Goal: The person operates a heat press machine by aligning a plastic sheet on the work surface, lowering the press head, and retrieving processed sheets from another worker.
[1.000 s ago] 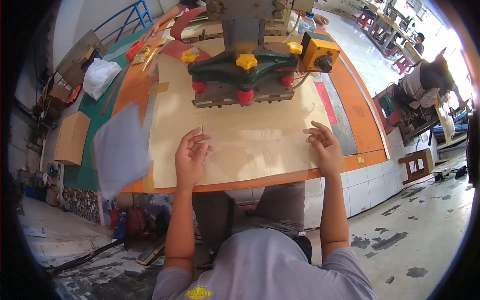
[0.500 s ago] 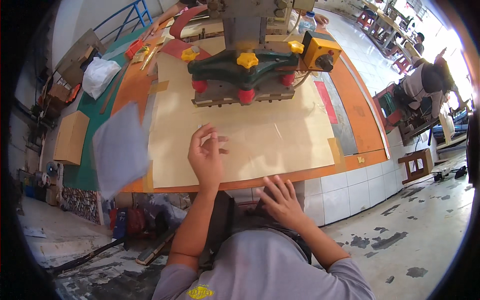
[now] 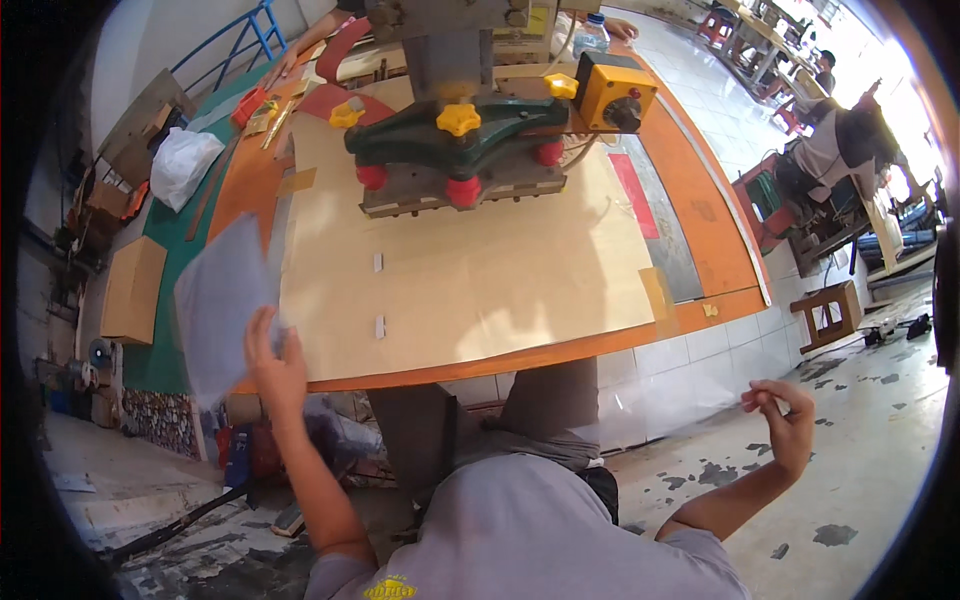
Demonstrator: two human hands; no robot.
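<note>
My right hand (image 3: 785,428) is out past the right side of my body, thumb and fingers pinched on a clear plastic sheet (image 3: 672,402) that stretches left over the floor. Only its faint glints show, so its outline is hard to make out. My left hand (image 3: 277,368) is at the table's front left, fingers apart, at the edge of a stack of bluish see-through plastic sheets (image 3: 225,305); whether it touches them I cannot tell. Two small white pieces, a far one (image 3: 379,262) and a near one (image 3: 380,327), lie on the tan board (image 3: 480,280).
A green press head (image 3: 455,145) with yellow knobs hangs over the board's back, a yellow control box (image 3: 607,95) at its right. A white bag (image 3: 185,165) and a cardboard box (image 3: 133,290) are at left. A stool (image 3: 828,315) stands right. Another person's hand (image 3: 622,30) shows at the back.
My right hand has swung far right with the clear sheet. My left hand has moved left from over the board to the plastic stack. The two white pieces now show uncovered.
</note>
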